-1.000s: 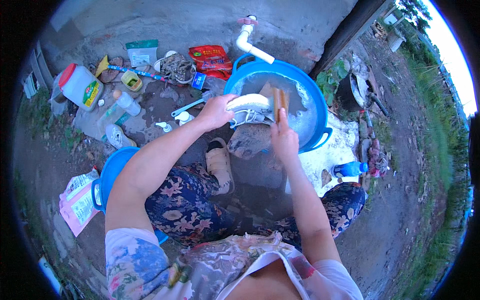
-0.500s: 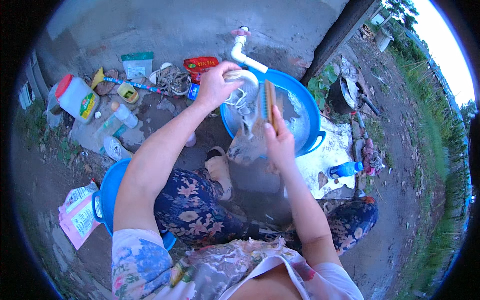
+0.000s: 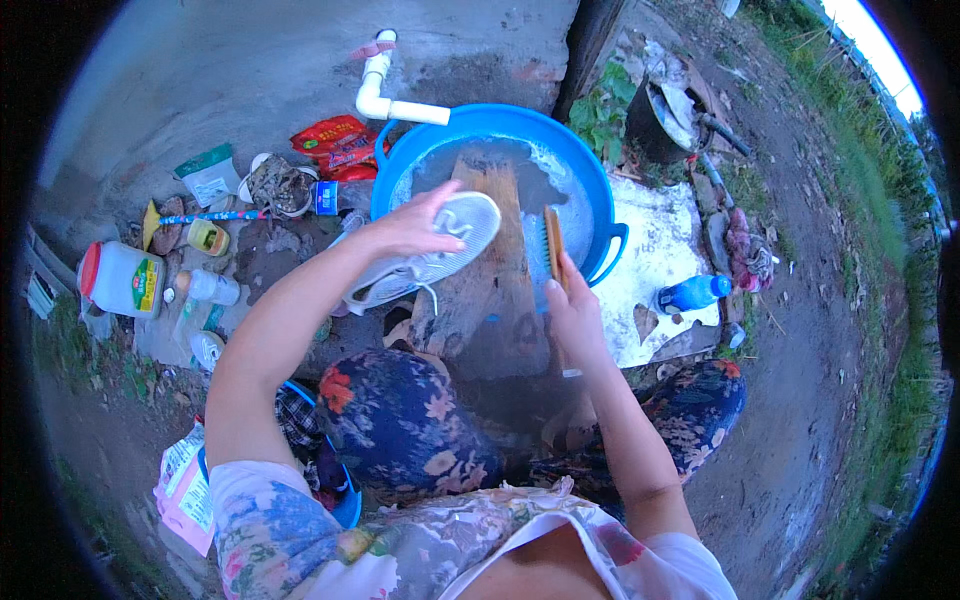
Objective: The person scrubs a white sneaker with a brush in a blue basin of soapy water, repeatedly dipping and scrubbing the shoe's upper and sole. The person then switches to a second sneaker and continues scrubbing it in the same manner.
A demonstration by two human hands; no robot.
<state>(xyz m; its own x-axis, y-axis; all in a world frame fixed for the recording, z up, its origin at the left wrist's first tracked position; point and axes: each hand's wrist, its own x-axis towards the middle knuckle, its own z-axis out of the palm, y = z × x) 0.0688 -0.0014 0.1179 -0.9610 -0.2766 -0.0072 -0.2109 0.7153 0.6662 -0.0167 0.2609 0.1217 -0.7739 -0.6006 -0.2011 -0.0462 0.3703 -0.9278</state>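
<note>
My left hand (image 3: 415,225) grips a light grey lace-up sneaker (image 3: 472,228), thumb and fingers around its upper. The shoe lies tilted over the left side of a wet wooden board (image 3: 488,310), its toe pointing up and right and a lace dangling. In my right hand (image 3: 578,315) is a wooden scrub brush (image 3: 556,240), held upright with its blue-green bristles turned left toward the shoe, a gap between them. Beneath and beyond both hands stands a round blue basin (image 3: 603,185) of sudsy water, with the board's far end inside it.
A white pipe tap (image 3: 415,112) juts from the wall over the basin. To the left stand a red-lidded jug (image 3: 122,280), small bottles and red packets (image 3: 335,140). A blue bottle (image 3: 692,293) lies on a white sheet (image 3: 640,255) at right. Another blue tub (image 3: 348,505) holds clothes by my left leg.
The sneaker has come down from over the basin toward me and turned, now lying lower above the board. The brush has moved away from beside it. My view has shifted too.
</note>
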